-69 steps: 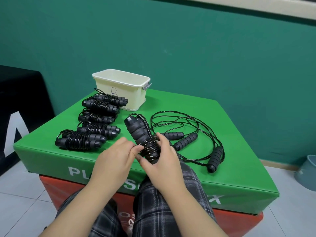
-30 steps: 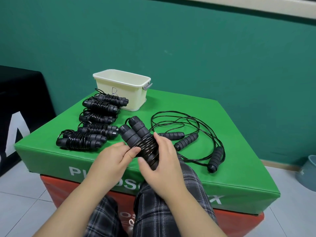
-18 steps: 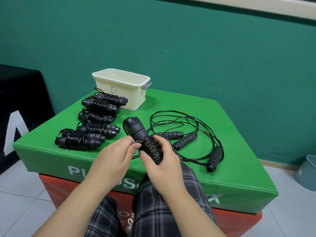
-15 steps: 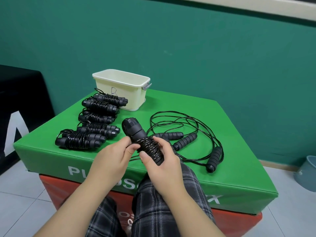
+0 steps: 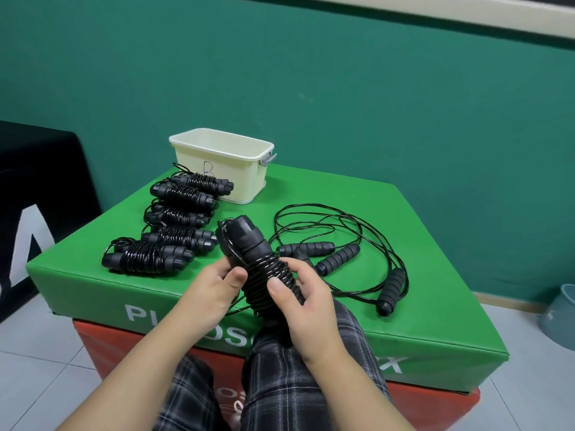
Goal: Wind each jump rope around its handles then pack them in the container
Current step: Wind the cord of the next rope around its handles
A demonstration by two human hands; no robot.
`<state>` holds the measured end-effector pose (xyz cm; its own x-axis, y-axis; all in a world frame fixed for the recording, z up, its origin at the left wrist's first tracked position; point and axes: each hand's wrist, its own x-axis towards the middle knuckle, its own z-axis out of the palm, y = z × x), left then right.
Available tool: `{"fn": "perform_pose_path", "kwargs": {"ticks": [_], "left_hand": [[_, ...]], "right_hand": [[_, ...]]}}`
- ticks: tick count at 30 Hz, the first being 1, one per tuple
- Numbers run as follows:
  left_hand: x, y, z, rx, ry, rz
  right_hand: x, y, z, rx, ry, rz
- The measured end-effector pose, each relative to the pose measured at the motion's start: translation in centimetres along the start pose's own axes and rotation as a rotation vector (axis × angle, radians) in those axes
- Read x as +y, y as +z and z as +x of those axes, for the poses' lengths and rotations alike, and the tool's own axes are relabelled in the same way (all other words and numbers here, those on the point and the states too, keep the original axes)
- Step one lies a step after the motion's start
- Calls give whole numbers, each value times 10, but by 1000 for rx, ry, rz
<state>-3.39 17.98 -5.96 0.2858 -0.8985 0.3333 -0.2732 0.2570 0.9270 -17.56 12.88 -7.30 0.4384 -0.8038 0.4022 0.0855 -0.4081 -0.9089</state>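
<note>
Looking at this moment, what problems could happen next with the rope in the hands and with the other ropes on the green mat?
1. The left hand pinches a loose cord end beside the half-wound black jump rope held by the right hand; if that grip slips, coils may unwind.
2. The unwound black ropes with foam handles lie overlapped and could tangle.
3. Five wound black bundles wait beside the small cream plastic container; fitting all looks uncertain.

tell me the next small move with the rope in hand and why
Probably tuck the loose tail under the coils: the held rope looks nearly fully wound, gripped by right hand and left hand, with a short strand trailing below.
</note>
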Motion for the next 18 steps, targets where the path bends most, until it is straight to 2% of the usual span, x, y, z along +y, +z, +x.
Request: {"fn": "perform_pose_path", "kwargs": {"ticks": [5, 7, 10, 14, 15, 18], "left_hand": [[-1, -2, 0, 131, -58, -28], [2, -2, 0, 185, -59, -22], [6, 4, -1, 263, -84, 44], [2, 8, -2, 404, -95, 155], [2, 7, -2, 411, -68, 222], [9, 4, -1, 300, 47, 390]], "right_hand": [[0, 1, 2, -41, 0, -168], [-2, 4, 3, -17, -65, -275], [1, 8, 4, 15, -201, -425], [5, 11, 3, -71, -194, -644], [6, 11, 3, -66, -194, -675], [4, 8, 7, -25, -101, -682]]}}
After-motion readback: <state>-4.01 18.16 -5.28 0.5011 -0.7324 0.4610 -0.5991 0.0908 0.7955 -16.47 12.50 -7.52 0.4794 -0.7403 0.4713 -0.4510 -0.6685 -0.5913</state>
